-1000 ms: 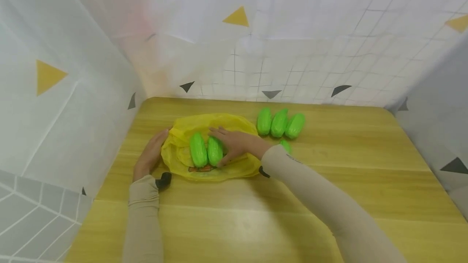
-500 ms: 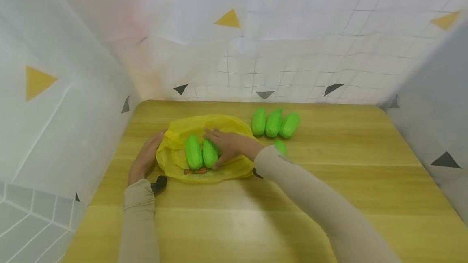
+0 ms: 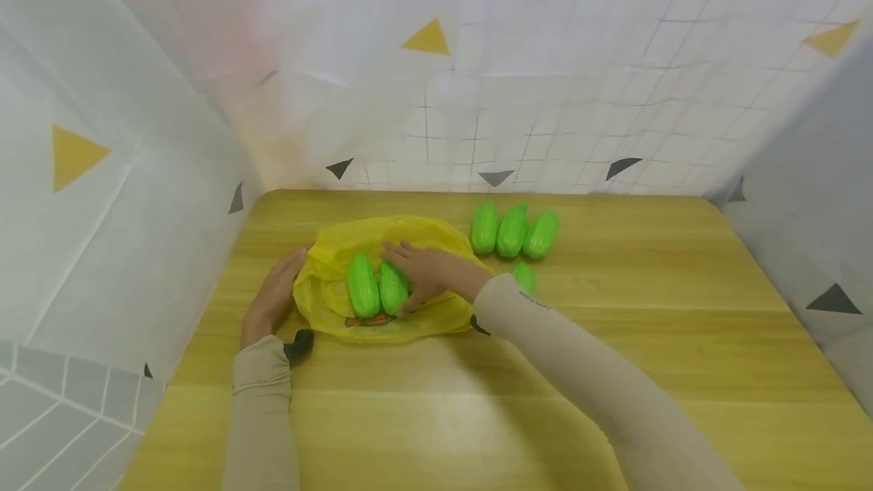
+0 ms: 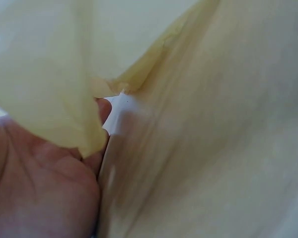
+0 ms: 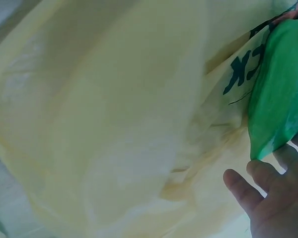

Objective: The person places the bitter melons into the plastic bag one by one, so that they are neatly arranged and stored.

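A yellow plastic bag [image 3: 436, 324] lies with its mouth spread on the table. Inside it are two glossy bright green gourd-shaped vegetables, side by side: the left vegetable [image 3: 363, 285] and the right vegetable [image 3: 392, 286]. My right hand [image 3: 426, 273] reaches into the bag and grips the right vegetable, fingers at its far end and thumb near its close end. In the right wrist view the green vegetable [image 5: 280, 89] spans between thumb and fingertips. My left hand [image 3: 276, 290] holds the bag's left edge. Its fingers are partly hidden behind the film [image 4: 44, 84] in the left wrist view.
Three more green vegetables [image 3: 511, 230] stand in a row behind the bag's right side. Another green vegetable [image 3: 524, 277] is partly hidden by my right sleeve [image 3: 546, 332]. Pale patterned sheets [image 3: 546, 82] wall in the wooden table [image 3: 436, 430] at the back and sides.
The head view has shifted slightly, so the scene sits a little further left. Both hands keep their places at the bag and the right vegetable.
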The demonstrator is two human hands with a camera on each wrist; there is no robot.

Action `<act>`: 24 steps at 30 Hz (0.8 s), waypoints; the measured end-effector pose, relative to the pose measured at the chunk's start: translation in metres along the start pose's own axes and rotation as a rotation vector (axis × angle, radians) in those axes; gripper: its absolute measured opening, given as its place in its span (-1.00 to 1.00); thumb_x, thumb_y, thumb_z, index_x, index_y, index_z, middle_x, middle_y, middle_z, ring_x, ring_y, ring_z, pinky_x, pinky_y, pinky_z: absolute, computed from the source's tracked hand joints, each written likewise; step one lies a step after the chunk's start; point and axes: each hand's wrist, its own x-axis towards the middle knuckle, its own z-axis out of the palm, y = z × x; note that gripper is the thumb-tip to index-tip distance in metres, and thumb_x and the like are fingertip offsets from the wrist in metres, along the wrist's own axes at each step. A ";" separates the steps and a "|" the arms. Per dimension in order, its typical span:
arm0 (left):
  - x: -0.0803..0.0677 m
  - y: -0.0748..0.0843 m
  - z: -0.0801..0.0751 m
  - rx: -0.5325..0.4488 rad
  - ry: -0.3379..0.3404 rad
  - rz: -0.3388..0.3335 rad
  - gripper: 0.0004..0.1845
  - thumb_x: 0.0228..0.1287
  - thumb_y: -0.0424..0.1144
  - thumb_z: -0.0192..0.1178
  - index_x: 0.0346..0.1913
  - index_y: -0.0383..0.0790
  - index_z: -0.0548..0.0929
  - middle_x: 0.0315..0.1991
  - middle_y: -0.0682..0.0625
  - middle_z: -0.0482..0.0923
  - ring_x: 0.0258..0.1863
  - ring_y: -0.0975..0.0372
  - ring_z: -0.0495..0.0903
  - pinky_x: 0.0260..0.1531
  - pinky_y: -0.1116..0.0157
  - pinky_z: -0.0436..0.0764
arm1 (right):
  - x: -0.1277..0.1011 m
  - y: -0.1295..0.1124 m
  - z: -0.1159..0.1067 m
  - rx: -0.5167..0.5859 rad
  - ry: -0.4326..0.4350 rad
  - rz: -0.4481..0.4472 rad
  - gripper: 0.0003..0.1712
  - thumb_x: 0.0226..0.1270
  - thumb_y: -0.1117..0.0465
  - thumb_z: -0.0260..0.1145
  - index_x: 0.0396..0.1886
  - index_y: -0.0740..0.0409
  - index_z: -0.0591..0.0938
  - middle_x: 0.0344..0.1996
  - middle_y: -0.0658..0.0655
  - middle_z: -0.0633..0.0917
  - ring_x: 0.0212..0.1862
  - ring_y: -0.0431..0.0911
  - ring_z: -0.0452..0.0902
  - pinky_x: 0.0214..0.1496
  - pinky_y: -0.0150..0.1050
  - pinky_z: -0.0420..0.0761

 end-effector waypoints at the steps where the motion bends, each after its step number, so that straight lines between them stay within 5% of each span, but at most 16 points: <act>1: -0.001 0.000 0.000 0.002 -0.001 -0.003 -0.35 0.58 0.11 -0.23 0.53 -0.18 0.12 0.56 -0.09 0.01 0.54 0.04 -0.04 0.55 0.01 -0.09 | 0.000 -0.001 0.000 -0.005 -0.001 0.000 0.32 0.11 -0.36 0.38 0.60 0.02 -0.18 0.59 0.07 -0.32 0.58 0.14 -0.30 0.50 0.17 0.19; 24: 0.001 -0.004 0.000 -0.030 -0.011 0.006 -0.35 0.59 0.10 -0.25 0.54 -0.19 0.09 0.56 -0.10 0.01 0.53 0.06 -0.03 0.54 0.03 -0.06 | 0.001 -0.002 0.006 -0.003 0.053 -0.010 0.29 0.13 -0.35 0.37 0.60 -0.05 -0.19 0.58 0.17 -0.30 0.57 0.21 -0.31 0.52 0.19 0.14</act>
